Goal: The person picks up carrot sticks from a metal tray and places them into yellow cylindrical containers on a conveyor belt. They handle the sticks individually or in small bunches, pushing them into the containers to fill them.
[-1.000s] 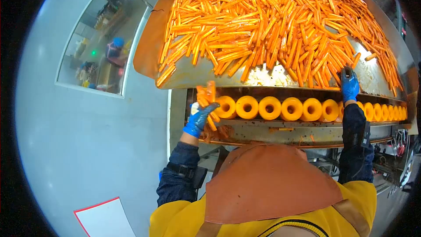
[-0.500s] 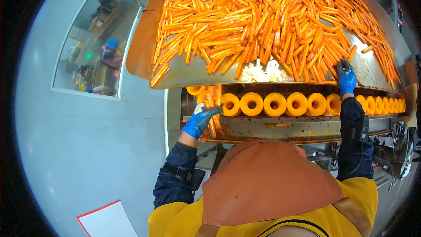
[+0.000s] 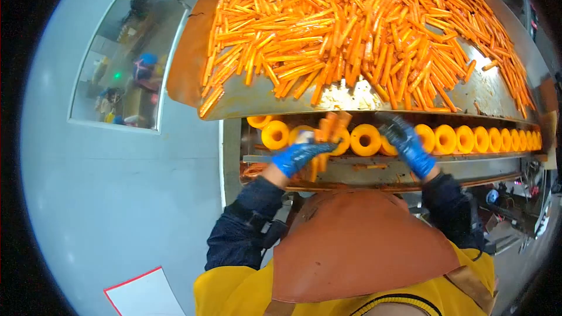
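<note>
Wearing a blue glove, my left hand [image 3: 300,155] is closed around a bunch of glossy orange food sticks [image 3: 329,131], which point up and stick out below as well. It is in front of the row of orange-yellow funnel-like rings [image 3: 365,140] and covers some of them. My right hand [image 3: 405,143], also in a blue glove with dark fingertips, is over the same row, just below the tray's front edge. Motion smears its fingers, and I cannot make out whether anything is in them. Many similar sticks [image 3: 351,41] lie heaped on the metal tray [image 3: 257,95] above.
Pale bits [image 3: 351,95] lie near the tray's front edge. Below the rings runs a metal ledge [image 3: 410,169] with a few stray stick pieces. A wall with a window [image 3: 120,58] is on the left, with people blurred behind it. Machine parts [image 3: 515,210] stand at the right.
My right hand has left the tray's right front and come down and left to the rings. My left hand has moved right with its bunch of sticks, towards my right hand.
</note>
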`<state>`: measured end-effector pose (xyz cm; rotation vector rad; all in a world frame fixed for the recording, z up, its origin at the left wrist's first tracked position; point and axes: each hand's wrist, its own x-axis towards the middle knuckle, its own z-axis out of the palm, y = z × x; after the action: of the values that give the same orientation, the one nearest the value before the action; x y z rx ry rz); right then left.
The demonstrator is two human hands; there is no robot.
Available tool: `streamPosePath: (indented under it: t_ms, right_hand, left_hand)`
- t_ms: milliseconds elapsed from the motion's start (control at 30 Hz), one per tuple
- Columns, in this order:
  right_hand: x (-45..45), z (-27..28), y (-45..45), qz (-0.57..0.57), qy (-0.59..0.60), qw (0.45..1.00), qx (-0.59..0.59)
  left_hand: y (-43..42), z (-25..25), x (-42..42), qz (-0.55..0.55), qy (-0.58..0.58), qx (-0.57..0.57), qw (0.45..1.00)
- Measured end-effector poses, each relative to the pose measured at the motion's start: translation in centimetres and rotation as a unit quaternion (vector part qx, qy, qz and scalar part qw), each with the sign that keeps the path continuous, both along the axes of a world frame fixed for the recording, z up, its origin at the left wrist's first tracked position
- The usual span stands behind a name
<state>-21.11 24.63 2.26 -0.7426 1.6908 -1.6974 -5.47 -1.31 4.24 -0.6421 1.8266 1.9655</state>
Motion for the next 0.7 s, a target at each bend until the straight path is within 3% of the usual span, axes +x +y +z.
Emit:
streamPosePath:
  t_ms: [33,67,100,133,233,267,333,400,433,567,667,700]
  right_hand:
    - [2.3,3.9,-1.7,0.045,-0.085,0.989,0.109]
    - [3.3,0.5,-2.8,0.072,-0.061,0.987,0.129]
    - [4.3,0.5,-3.8,0.040,-0.083,0.992,0.091]
    - [5.1,0.5,-4.5,0.007,-0.106,0.993,0.055]
    - [5.1,0.9,-3.5,-0.125,-0.074,0.989,-0.003]
    - [4.1,-0.2,-2.9,-0.158,-0.009,0.987,-0.012]
    - [2.3,1.4,-2.1,-0.148,0.266,0.952,0.039]
    - [1.3,-1.3,-0.8,-0.090,0.345,0.920,0.165]
    - [1.3,-1.7,-0.7,-0.060,0.380,0.895,0.227]
    - [2.4,0.3,-0.9,-0.077,0.417,0.850,0.313]
    - [4.2,2.6,-3.4,-0.005,0.264,0.953,0.148]
    - [4.9,-0.1,-4.0,0.017,0.097,0.985,0.142]
  left_hand:
    - [1.2,-0.4,-0.3,-0.030,-0.031,0.027,0.999]
    - [2.1,0.1,-0.6,-0.090,0.082,-0.033,0.992]
    - [2.8,-3.2,-0.8,-0.112,0.166,-0.024,0.979]
    - [3.2,-3.4,-1.0,-0.138,0.119,-0.007,0.983]
    - [3.4,-1.2,-0.6,-0.065,0.113,-0.058,0.990]
    - [2.9,-1.9,-0.2,-0.031,0.092,-0.054,0.994]
    - [2.1,-2.6,0.6,0.007,0.066,-0.061,0.996]
    - [1.2,-2.8,1.4,0.015,0.058,-0.086,0.994]
    - [1.7,-3.0,1.7,0.050,0.150,-0.099,0.982]
    - [2.0,-1.8,1.8,-0.006,0.056,-0.152,0.987]
    - [2.7,-1.5,1.1,-0.069,0.078,-0.133,0.986]
    - [3.5,-1.7,0.7,-0.089,0.061,-0.147,0.983]
